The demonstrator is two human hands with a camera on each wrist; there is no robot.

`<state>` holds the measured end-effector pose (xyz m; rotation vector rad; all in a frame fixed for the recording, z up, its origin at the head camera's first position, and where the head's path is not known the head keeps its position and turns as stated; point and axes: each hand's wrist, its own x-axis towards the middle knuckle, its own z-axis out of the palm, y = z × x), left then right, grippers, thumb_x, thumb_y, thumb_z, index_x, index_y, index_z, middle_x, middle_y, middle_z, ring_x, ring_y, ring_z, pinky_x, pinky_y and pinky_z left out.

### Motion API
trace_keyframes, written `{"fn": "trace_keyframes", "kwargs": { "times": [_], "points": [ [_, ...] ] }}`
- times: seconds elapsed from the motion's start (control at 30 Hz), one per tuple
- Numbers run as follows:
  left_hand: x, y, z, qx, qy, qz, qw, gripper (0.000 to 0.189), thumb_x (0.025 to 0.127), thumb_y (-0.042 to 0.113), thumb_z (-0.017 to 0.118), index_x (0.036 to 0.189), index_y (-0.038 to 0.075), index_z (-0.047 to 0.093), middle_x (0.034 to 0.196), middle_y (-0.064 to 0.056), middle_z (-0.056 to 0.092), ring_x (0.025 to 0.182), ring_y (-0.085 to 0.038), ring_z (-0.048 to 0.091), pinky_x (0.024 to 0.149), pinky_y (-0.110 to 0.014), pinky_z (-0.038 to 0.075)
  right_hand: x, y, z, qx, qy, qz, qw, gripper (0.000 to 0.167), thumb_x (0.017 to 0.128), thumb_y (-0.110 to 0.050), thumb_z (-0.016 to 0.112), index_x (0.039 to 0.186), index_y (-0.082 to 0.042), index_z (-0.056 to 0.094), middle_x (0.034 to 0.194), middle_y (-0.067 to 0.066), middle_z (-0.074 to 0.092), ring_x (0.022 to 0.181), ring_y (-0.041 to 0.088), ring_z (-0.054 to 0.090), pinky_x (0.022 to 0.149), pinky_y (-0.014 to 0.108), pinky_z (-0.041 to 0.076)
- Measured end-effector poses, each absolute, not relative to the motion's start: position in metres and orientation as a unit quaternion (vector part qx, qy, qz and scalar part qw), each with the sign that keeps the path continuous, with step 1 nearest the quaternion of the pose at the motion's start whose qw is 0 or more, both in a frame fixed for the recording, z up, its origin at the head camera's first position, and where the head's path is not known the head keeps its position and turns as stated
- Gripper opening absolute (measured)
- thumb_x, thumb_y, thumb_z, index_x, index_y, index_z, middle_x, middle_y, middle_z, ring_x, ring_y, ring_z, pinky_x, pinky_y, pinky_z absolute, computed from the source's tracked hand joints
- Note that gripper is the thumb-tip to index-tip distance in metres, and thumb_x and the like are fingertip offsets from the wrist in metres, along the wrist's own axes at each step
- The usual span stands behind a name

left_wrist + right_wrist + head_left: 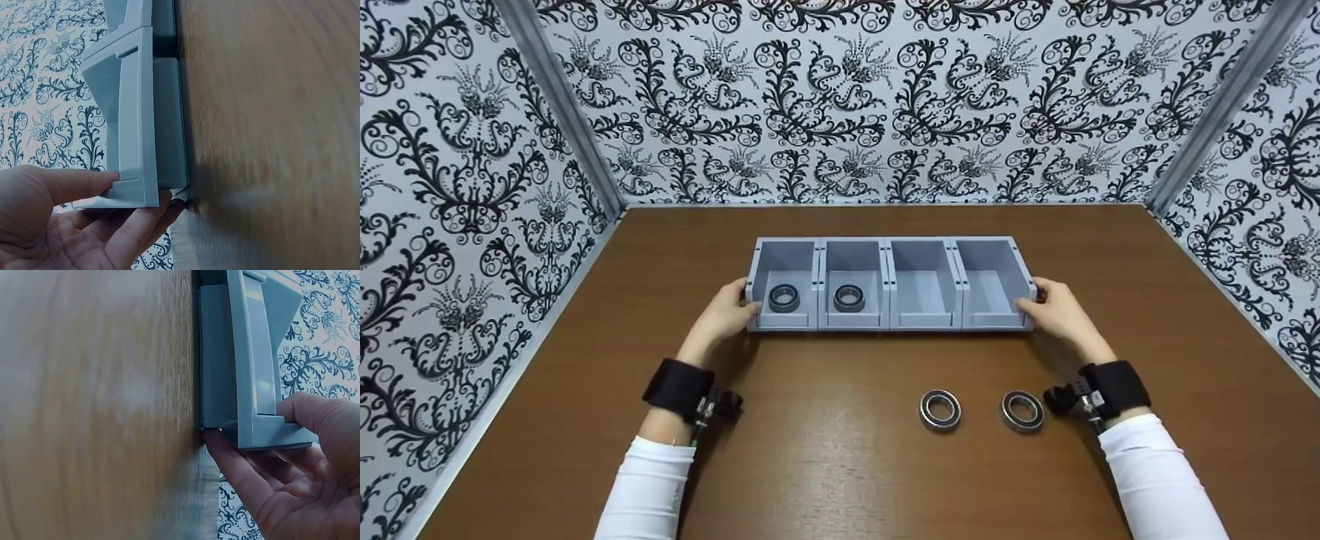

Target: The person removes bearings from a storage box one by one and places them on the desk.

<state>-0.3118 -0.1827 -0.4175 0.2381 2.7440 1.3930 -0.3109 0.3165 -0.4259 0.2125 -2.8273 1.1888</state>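
A grey row of joined storage bins (853, 322) sits on the brown table, its low fronts facing me. My left hand (725, 311) grips the outer left wall, thumb over the front corner and fingers along the outside, as the left wrist view shows on the end bin (147, 129). At the other end my right hand (1059, 309) holds the outer right wall the same way, thumb inside the rim of that bin (247, 382). One ball bearing (784, 298) lies in the leftmost bin, and another bearing (849, 298) in the bin beside it. The two right-hand bins hold nothing.
Two more bearings lie flat on the table (810, 465) in front of the bins: one bearing (940, 410) right of centre, the other bearing (1022, 412) close to the right wrist camera (1061, 400). Patterned wall panels (855, 105) enclose the table at back and sides.
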Motion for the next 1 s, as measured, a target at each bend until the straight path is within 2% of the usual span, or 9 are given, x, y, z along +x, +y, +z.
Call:
{"fn": "trace_keyframes", "kwargs": {
  "times": [0.17, 0.4, 0.63, 0.77, 1.0],
  "points": [
    [-0.3122, -0.1826, -0.4195, 0.078, 0.888, 0.452, 0.024, 0.046, 0.095, -0.003, 0.048, 0.138, -0.015, 0.044, 0.132, -0.034, 0.057, 0.121, -0.038, 0.058, 0.104, -0.047, 0.048, -0.3105, 0.3172, -0.4259, 0.069, -0.919, 0.388, 0.03, 0.042, 0.094, -0.005, 0.057, 0.129, 0.017, 0.053, 0.116, 0.035, 0.065, 0.088, 0.01, 0.06, 0.07, 0.011, 0.045],
    [-0.313, -0.1843, -0.421, 0.076, 0.891, 0.447, 0.026, 0.047, 0.095, -0.002, 0.049, 0.139, -0.014, 0.044, 0.133, -0.033, 0.058, 0.121, -0.037, 0.058, 0.104, -0.047, 0.047, -0.3102, 0.3172, -0.4275, 0.071, -0.918, 0.389, 0.038, 0.041, 0.093, -0.004, 0.057, 0.128, 0.017, 0.055, 0.113, 0.035, 0.065, 0.085, 0.008, 0.059, 0.069, 0.011, 0.046],
    [-0.3128, -0.1841, -0.4193, 0.089, 0.893, 0.44, 0.018, 0.046, 0.094, -0.002, 0.049, 0.137, -0.016, 0.045, 0.13, -0.034, 0.059, 0.116, -0.036, 0.059, 0.098, -0.044, 0.05, -0.3098, 0.3186, -0.4267, 0.084, -0.919, 0.381, 0.05, 0.034, 0.09, -0.003, 0.057, 0.119, 0.015, 0.059, 0.1, 0.027, 0.068, 0.074, 0.001, 0.055, 0.065, 0.015, 0.045],
    [-0.3138, -0.1833, -0.4204, 0.088, 0.891, 0.445, 0.023, 0.047, 0.094, -0.002, 0.049, 0.139, -0.015, 0.044, 0.131, -0.034, 0.058, 0.117, -0.036, 0.059, 0.098, -0.042, 0.05, -0.3093, 0.3195, -0.4269, 0.08, -0.92, 0.38, 0.051, 0.032, 0.09, -0.003, 0.057, 0.116, 0.015, 0.06, 0.094, 0.021, 0.067, 0.07, 0.002, 0.053, 0.062, 0.016, 0.044],
    [-0.3138, -0.1845, -0.4196, 0.081, 0.889, 0.449, 0.035, 0.051, 0.096, 0.0, 0.049, 0.143, -0.015, 0.038, 0.136, -0.035, 0.053, 0.126, -0.043, 0.055, 0.105, -0.049, 0.048, -0.3106, 0.3182, -0.4254, 0.082, -0.92, 0.381, 0.046, 0.035, 0.091, -0.004, 0.057, 0.12, 0.015, 0.059, 0.098, 0.025, 0.067, 0.074, 0.002, 0.054, 0.065, 0.015, 0.044]
  ]
}}
